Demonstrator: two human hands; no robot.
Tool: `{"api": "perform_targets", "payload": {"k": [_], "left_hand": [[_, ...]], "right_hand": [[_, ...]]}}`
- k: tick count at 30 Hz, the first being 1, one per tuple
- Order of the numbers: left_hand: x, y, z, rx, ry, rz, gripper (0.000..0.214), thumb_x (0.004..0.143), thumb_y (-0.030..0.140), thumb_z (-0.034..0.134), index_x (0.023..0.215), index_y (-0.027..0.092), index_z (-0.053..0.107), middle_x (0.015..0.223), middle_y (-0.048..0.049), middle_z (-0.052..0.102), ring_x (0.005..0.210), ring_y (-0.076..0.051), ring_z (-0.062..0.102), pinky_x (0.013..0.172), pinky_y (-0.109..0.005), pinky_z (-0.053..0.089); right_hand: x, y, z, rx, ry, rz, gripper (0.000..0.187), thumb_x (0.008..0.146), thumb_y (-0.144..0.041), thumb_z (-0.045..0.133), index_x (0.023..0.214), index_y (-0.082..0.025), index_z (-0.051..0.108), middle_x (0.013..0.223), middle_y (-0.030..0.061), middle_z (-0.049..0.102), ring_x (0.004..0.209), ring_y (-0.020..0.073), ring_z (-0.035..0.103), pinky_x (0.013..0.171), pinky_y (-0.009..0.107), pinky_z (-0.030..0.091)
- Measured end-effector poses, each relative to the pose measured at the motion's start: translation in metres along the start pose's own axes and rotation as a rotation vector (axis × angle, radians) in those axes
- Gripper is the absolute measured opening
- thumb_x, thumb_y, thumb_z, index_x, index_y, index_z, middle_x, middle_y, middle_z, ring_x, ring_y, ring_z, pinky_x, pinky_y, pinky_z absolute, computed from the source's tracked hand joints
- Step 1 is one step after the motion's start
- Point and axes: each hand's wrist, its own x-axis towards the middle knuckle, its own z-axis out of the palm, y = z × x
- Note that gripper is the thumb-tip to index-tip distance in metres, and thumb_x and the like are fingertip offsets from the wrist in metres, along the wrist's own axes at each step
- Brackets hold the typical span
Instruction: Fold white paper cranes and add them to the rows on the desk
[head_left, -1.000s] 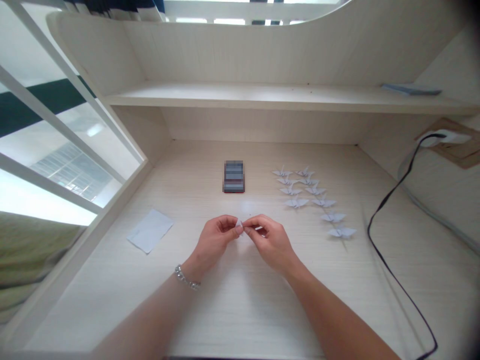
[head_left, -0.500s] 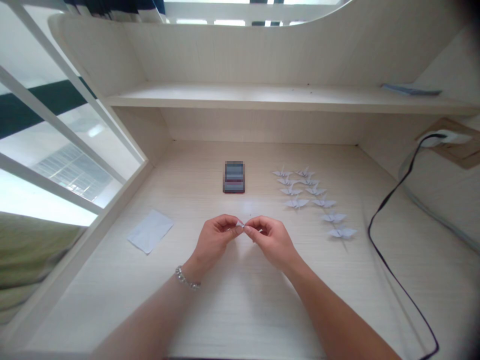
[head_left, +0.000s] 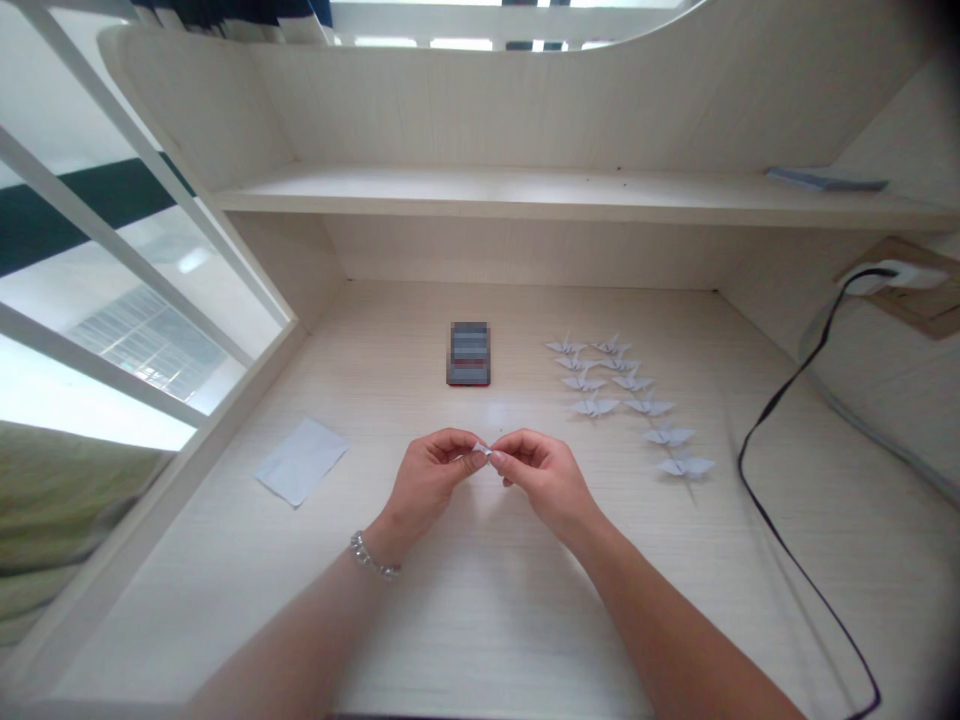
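Observation:
Between my fingertips is a small folded piece of white paper [head_left: 482, 449], mostly hidden by the fingers. My left hand [head_left: 436, 470], with a bracelet at the wrist, pinches its left side between thumb and forefinger. From the other side my right hand [head_left: 541, 478] pinches it the same way, the tips nearly touching. Several folded white paper cranes [head_left: 667, 436] stand in two rows on the desk, right of and beyond my right hand. A flat white sheet of paper [head_left: 301, 462] lies left of my left hand.
Beyond my hands lies a small dark, blurred-out rectangular object [head_left: 469, 354] on the pale desk [head_left: 390, 330]. A black cable [head_left: 776, 400] runs from a wall socket [head_left: 907, 280] down the right side. A shelf [head_left: 480, 192] spans the back; white bars [head_left: 97, 215] border the left.
Both hands keep their pinch on the paper in nearly the same place. The fingertips have shifted very slightly, and a little more of the white paper shows between them.

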Motion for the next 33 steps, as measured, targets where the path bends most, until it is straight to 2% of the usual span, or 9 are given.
{"api": "perform_targets", "payload": {"k": [13, 21, 25, 29, 33], "left_hand": [[0.0, 0.0, -0.001, 0.018, -0.008, -0.014, 0.014, 0.067, 0.021, 0.071, 0.077, 0.014, 0.066, 0.078, -0.0041, 0.064, 0.074, -0.014, 0.056, 0.073, -0.027, 0.044], [0.0, 0.004, 0.003, 0.025, -0.09, -0.041, 0.013, 0.073, 0.024, 0.066, 0.076, 0.013, 0.061, 0.072, -0.0022, 0.058, 0.072, -0.013, 0.053, 0.071, -0.026, 0.043], [-0.001, 0.006, 0.004, -0.06, -0.104, -0.089, 0.014, 0.073, 0.025, 0.066, 0.075, 0.013, 0.061, 0.07, -0.0013, 0.057, 0.068, -0.011, 0.052, 0.068, -0.024, 0.044], [-0.001, 0.006, 0.003, -0.078, -0.047, -0.145, 0.016, 0.068, 0.027, 0.07, 0.074, 0.013, 0.064, 0.073, -0.0017, 0.06, 0.069, -0.012, 0.055, 0.068, -0.026, 0.046], [-0.001, 0.004, 0.003, -0.088, -0.012, -0.158, 0.02, 0.065, 0.025, 0.072, 0.079, 0.013, 0.067, 0.078, -0.0049, 0.065, 0.071, -0.013, 0.058, 0.068, -0.027, 0.048]], "right_hand": [[-0.004, -0.003, 0.004, -0.191, 0.049, -0.104, 0.014, 0.076, -0.029, 0.06, 0.079, -0.016, 0.065, 0.072, 0.0036, 0.064, 0.065, 0.0134, 0.056, 0.057, 0.024, 0.044], [-0.009, -0.009, 0.01, -0.368, 0.121, -0.205, 0.013, 0.079, -0.026, 0.055, 0.08, -0.017, 0.064, 0.078, 0.0048, 0.062, 0.069, 0.0143, 0.058, 0.057, 0.023, 0.045], [-0.008, -0.006, 0.009, -0.328, 0.081, -0.15, 0.014, 0.081, -0.028, 0.054, 0.081, -0.017, 0.063, 0.077, 0.0041, 0.063, 0.067, 0.0138, 0.057, 0.056, 0.023, 0.045], [-0.003, 0.0, 0.005, -0.231, 0.019, -0.048, 0.021, 0.083, -0.033, 0.051, 0.086, -0.016, 0.062, 0.077, 0.0041, 0.064, 0.063, 0.0134, 0.057, 0.055, 0.024, 0.046], [-0.002, -0.001, 0.004, -0.329, 0.042, -0.06, 0.021, 0.081, -0.035, 0.053, 0.082, -0.016, 0.063, 0.076, 0.0043, 0.065, 0.066, 0.0147, 0.058, 0.057, 0.024, 0.046]]}}
